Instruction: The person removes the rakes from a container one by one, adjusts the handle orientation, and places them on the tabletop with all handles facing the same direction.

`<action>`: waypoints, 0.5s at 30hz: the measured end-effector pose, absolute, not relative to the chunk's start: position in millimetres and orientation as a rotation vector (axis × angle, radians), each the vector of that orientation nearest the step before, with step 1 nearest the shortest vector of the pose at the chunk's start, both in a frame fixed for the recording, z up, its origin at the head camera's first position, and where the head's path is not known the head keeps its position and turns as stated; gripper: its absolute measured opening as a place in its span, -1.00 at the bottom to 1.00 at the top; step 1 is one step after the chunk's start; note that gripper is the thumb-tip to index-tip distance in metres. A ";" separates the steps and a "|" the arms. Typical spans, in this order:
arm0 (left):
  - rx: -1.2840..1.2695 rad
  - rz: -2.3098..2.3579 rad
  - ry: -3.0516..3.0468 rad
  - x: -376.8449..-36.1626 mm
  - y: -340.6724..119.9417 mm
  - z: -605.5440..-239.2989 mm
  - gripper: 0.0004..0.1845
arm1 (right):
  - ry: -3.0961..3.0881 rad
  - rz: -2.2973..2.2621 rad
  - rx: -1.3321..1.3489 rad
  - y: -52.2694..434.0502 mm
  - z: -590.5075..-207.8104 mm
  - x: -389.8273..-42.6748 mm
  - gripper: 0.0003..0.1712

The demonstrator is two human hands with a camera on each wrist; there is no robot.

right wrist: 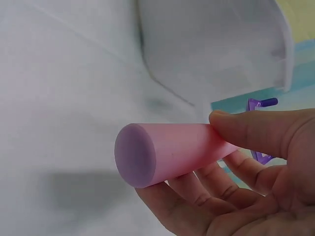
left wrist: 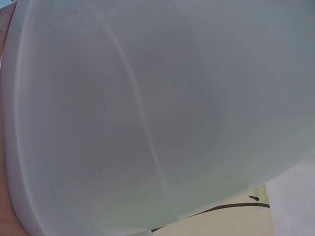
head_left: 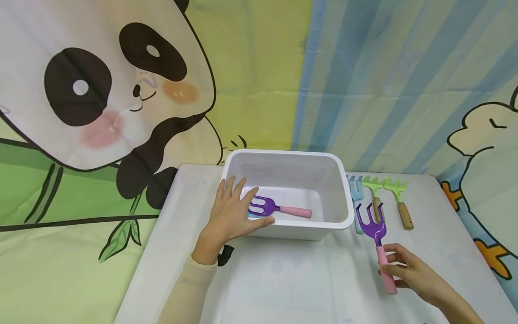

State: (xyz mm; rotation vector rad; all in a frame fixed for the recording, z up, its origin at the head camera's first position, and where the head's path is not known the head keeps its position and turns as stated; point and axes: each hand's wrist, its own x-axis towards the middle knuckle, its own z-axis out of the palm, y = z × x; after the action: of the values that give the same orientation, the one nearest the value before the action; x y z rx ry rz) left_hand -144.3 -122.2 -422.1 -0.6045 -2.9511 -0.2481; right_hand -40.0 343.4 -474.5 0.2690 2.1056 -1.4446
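Observation:
My right hand (head_left: 413, 272) holds a small garden hand rake (head_left: 374, 229) by its pink handle, purple prongs pointing away from me. The right wrist view shows the handle's rounded end (right wrist: 135, 155), with the thumb on top and fingers beneath. A white plastic bin (head_left: 279, 231) stands at the table's far side. My left hand (head_left: 230, 216), its fingers spread, rests at the bin's front left corner, thumb along the front rim. Inside the bin lies a purple garden fork (head_left: 295, 211) with a pink handle, and a bit of light blue shows beside its prongs.
Right of the bin, a light blue fork (head_left: 356, 191) and two green rakes with wooden handles (head_left: 404, 216) lie on the white table (head_left: 283, 283). A printed cloth (head_left: 259, 67) with a panda and stripes hangs behind the table.

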 end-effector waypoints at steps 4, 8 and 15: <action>-0.606 -0.249 -2.947 -144.2 -122.2 -422.1 0.16 | 2.040 -1.471 0.293 339.4 -496.6 -23.2 -0.31; -0.601 -0.248 -2.947 -143.4 -122.8 -421.4 0.16 | 2.002 -1.473 0.306 335.7 -509.9 -10.8 -0.32; -0.605 -0.267 -2.957 -143.7 -122.4 -421.0 0.16 | 2.002 -1.438 0.413 329.3 -522.0 -4.8 -0.32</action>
State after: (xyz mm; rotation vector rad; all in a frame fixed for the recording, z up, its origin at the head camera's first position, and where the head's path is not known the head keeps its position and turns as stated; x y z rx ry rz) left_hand -143.7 -122.4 -421.0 -0.6052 -2.9573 -0.2671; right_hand -4.8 329.3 -522.0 0.4127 2.0023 -1.4380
